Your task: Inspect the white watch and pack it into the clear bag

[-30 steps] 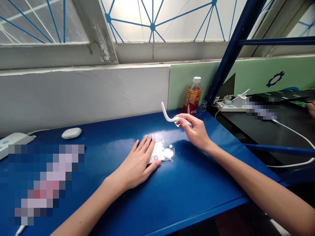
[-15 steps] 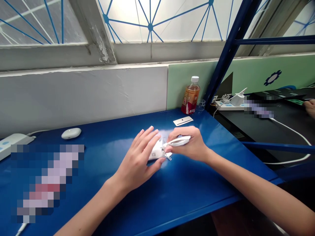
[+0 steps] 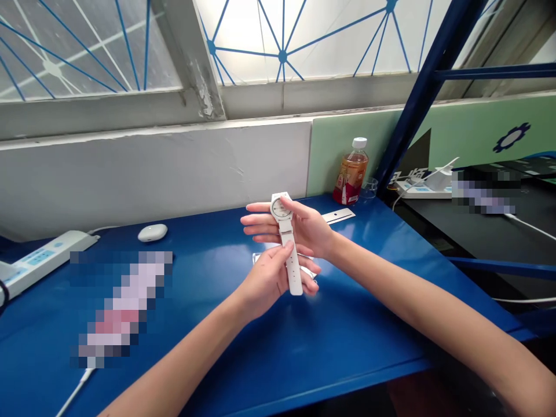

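A white wristwatch [image 3: 290, 249] is held up above the blue table, its round dial toward me and its perforated strap hanging down. My right hand [image 3: 310, 226] supports the watch from behind, thumb on the dial's edge and fingers stretched out to the left beneath it. My left hand [image 3: 271, 275] pinches the lower strap between thumb and fingers. Behind and below the hands lies a white and clear item [image 3: 257, 258] on the table, mostly hidden, so I cannot tell its kind. A flat white card [image 3: 341, 216] lies just beyond my right wrist.
A drink bottle [image 3: 351, 172] stands at the back by a blue metal post [image 3: 428, 75]. To the left are a white earphone case [image 3: 152, 233], a power strip [image 3: 54, 260] and a blurred-out object [image 3: 121, 307] with a white cable. Another power strip [image 3: 428, 190] sits on the neighbouring black desk.
The white watch, earlier folded in my right hand near the table, is now raised and stretched out. My left hand has gone from spread fingers to gripping its strap. The view has shifted left.
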Tool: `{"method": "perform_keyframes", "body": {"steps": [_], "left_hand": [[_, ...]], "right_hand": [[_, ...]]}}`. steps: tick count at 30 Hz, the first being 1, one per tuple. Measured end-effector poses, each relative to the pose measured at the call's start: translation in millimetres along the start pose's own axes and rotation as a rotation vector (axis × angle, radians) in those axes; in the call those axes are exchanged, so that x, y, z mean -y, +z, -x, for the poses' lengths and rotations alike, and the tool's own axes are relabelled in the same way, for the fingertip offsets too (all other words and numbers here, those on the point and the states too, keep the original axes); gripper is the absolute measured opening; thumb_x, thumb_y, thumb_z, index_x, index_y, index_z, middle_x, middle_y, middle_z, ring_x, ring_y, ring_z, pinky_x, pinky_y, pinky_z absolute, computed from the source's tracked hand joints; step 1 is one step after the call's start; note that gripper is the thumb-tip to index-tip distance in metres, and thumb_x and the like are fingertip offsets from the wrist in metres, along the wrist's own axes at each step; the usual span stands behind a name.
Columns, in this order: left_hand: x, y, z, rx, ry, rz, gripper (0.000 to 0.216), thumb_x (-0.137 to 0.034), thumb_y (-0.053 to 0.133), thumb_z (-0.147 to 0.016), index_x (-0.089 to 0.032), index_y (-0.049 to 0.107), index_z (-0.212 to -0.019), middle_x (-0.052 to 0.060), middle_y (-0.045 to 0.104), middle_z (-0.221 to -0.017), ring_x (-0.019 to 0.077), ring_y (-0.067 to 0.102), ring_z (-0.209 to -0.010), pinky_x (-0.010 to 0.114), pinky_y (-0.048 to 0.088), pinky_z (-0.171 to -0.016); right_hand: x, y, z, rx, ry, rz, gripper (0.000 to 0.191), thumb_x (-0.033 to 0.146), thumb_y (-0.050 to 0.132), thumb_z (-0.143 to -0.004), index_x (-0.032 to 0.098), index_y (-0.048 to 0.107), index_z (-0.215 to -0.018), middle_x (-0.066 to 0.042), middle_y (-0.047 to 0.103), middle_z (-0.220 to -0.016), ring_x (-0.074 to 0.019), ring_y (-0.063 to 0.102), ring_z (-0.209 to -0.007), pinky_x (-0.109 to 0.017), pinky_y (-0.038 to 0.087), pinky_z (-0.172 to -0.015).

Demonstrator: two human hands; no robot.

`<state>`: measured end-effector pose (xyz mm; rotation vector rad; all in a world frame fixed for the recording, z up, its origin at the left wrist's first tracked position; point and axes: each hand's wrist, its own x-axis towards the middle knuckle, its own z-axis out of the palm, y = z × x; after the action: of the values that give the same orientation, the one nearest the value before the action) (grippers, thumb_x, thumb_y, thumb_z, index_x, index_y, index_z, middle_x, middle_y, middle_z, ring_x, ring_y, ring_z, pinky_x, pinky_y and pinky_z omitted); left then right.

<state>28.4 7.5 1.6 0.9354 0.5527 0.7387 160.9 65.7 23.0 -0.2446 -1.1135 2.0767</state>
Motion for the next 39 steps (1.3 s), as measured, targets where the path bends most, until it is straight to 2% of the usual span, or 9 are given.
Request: {"method": "perform_keyframes", "body": {"steps": [3,6,15,25,31,35,39], "left_hand": [[5,-3,2,-0.019,-0.03,0.057,0.029,-0.034,0.053,-0.1,-0.008,0.065,-0.096,0.014,0.075,-0.086,0.0216,0.075,-0.071,0.032,0.061,-0.068],[6,-3,4,-0.036,-0.051,0.065,0.031,-0.03,0.045,-0.103,-0.006,0.064,-0.094,0.018,0.075,-0.089,0.0248,0.076,-0.082,0.035,0.061,-0.075],[-1,-4,3,-0.068,-0.101,0.047,0.033,-0.026,0.041,-0.104,-0.005,0.066,-0.102,0.018,0.075,-0.091,0.0176,0.073,-0.06,0.028,0.06,-0.056],[2,-3,5,-0.071,-0.112,0.01,0.035,-0.031,0.045,-0.103,-0.003,0.066,-0.101,0.022,0.075,-0.095,0.0263,0.076,-0.082,0.036,0.062,-0.072],[1,-3,6,-0.061,-0.132,0.036,0.037,-0.029,0.04,-0.105,-0.003,0.066,-0.103,0.022,0.075,-0.097,0.0251,0.076,-0.082,0.035,0.062,-0.073],[1,-3,6,-0.085,-0.13,0.024,0.035,-0.03,0.043,-0.104,-0.004,0.066,-0.103,0.022,0.074,-0.099,0.0256,0.075,-0.084,0.036,0.062,-0.073],[1,-3,6,-0.079,-0.112,-0.011,0.034,-0.034,0.049,-0.102,-0.004,0.066,-0.104,0.022,0.073,-0.103,0.0267,0.075,-0.086,0.036,0.062,-0.073]], "right_hand": [[-5,-5,4,0.048,0.078,-0.086,0.062,0.044,0.015,-0.104,0.011,0.063,-0.124,-0.014,0.07,-0.124,-0.0236,0.066,-0.112,-0.039,0.046,-0.102],[-5,-9,8,0.045,0.087,-0.101,0.064,0.04,0.01,-0.104,0.009,0.062,-0.126,-0.015,0.069,-0.126,-0.0241,0.067,-0.112,-0.04,0.046,-0.101],[-1,-13,8,-0.008,0.105,-0.057,0.059,0.038,0.013,-0.105,0.009,0.062,-0.124,-0.017,0.067,-0.127,-0.0236,0.068,-0.109,-0.041,0.045,-0.102],[-1,-10,8,0.021,0.082,-0.042,0.063,0.041,0.01,-0.105,0.011,0.062,-0.125,-0.014,0.07,-0.124,-0.0246,0.069,-0.106,-0.041,0.049,-0.097],[-2,-11,7,-0.018,0.024,0.047,0.056,0.041,0.021,-0.105,0.011,0.066,-0.122,-0.013,0.068,-0.128,-0.0209,0.062,-0.119,-0.037,0.039,-0.109],[0,-8,7,-0.025,0.023,0.024,0.054,0.037,0.018,-0.105,0.013,0.063,-0.124,-0.012,0.072,-0.12,-0.0214,0.067,-0.111,-0.039,0.045,-0.104],[2,-5,8,-0.058,0.06,-0.017,0.058,0.038,0.015,-0.105,0.01,0.063,-0.122,-0.015,0.072,-0.118,-0.0211,0.07,-0.103,-0.038,0.049,-0.099]]}}
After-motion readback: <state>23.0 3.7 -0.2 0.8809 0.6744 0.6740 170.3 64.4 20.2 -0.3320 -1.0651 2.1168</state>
